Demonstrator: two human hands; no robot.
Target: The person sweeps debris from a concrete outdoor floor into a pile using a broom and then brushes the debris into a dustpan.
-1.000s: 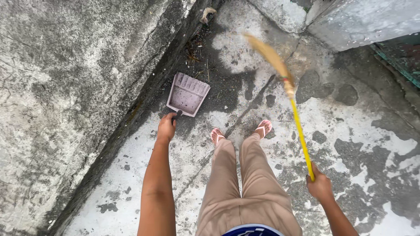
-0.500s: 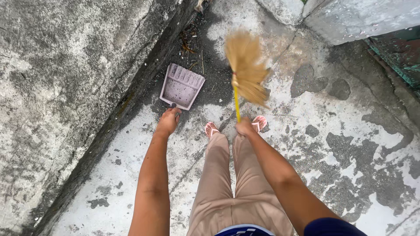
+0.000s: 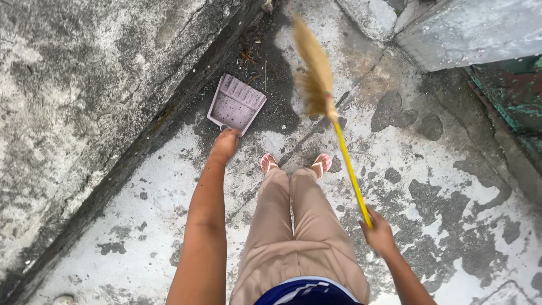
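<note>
My left hand (image 3: 226, 144) grips the dark handle of a pale pink dustpan (image 3: 237, 104) that rests flat on the wet concrete beside the wall. Its open mouth faces away from me, toward dark debris and dry twigs (image 3: 248, 56) in the corner. My right hand (image 3: 378, 232) holds the end of a broom with a yellow stick (image 3: 351, 172). The straw broom head (image 3: 313, 73) is blurred, just right of the dustpan. My feet in pink sandals (image 3: 294, 164) stand between the two.
A rough grey concrete wall (image 3: 84, 101) runs along the left, meeting the floor in a dark damp seam. A concrete ledge (image 3: 468, 28) crosses the top right, with a green rusty metal frame (image 3: 508, 96) below it. The floor (image 3: 446, 186) is patchy white and dark.
My right hand has drawn back to the right and down with the broom. The broom head now leans farther out, past the dustpan. The dustpan has hardly moved.
</note>
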